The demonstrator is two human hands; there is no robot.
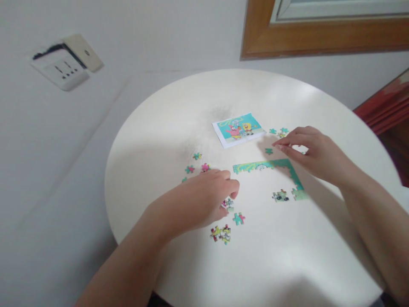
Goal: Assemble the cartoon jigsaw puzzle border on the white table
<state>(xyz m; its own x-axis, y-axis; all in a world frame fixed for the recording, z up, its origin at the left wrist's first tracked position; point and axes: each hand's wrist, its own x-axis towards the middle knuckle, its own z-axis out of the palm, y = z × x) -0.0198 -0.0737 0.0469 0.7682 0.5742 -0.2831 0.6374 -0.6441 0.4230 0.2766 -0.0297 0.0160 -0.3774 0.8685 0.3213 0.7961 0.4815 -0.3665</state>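
My left hand (204,198) hovers low over the left side of the table, fingers curled, with a gap between thumb and forefinger. Puzzle pieces (230,204) show in that gap. Close below it lie a teal and pink piece (239,218) and a joined yellow and red cluster (221,233). My right hand (315,151) pinches thumb and forefinger together; whatever is between the tips is too small to make out. Near those fingertips rests a teal piece (269,151). Between my hands is a joined puzzle border (263,166), forming a top and right edge, with a greenish joined section (280,195) inside its corner.
Behind the border lies a printed cartoon picture (239,130). Loose pieces sit left of it (190,169) and right of it (283,130), some partly hidden by my hands. The round white table (153,140) stands against a wall with a socket (64,68).
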